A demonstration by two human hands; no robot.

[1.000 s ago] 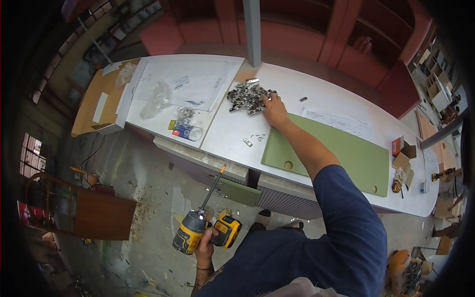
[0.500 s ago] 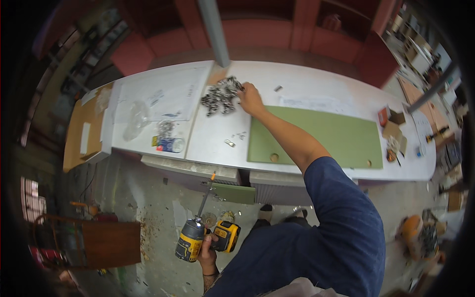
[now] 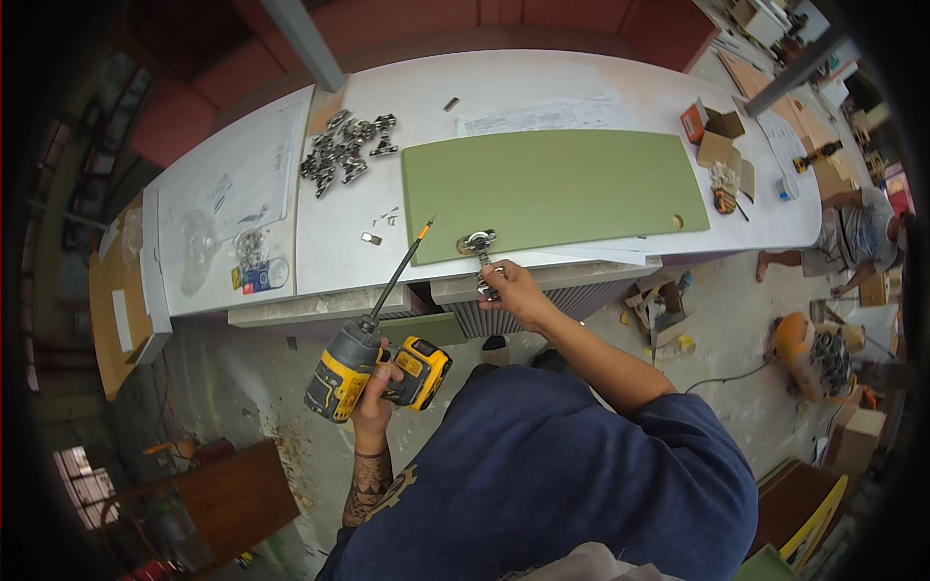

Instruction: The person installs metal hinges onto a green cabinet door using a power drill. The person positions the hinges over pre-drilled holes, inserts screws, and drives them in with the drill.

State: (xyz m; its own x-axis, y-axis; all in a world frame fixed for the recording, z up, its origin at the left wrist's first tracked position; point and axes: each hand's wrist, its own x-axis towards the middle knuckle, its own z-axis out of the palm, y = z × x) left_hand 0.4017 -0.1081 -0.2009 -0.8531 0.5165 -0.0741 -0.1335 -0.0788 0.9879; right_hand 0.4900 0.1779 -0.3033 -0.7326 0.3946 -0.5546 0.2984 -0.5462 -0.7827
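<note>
My left hand grips a yellow and black cordless impact driver, held off the table's near side. Its long bit points up and away, the tip near the corner of a green panel. My right hand is closed on a metal cabinet hinge. The hinge's round cup end lies over the panel's near left edge, covering the spot there, while its arm sticks out toward me. A second round hole shows near the panel's right end. Further left lies a pile of similar hinges.
Small screws and a metal piece lie left of the panel on the white table. An opened box and an orange-handled tool are at right. A grey post rises behind. Another person is at far right.
My right hand has come back from the hinge pile with a hinge and brought it to the panel's near edge. The driver has risen slightly, and the view has shifted right.
</note>
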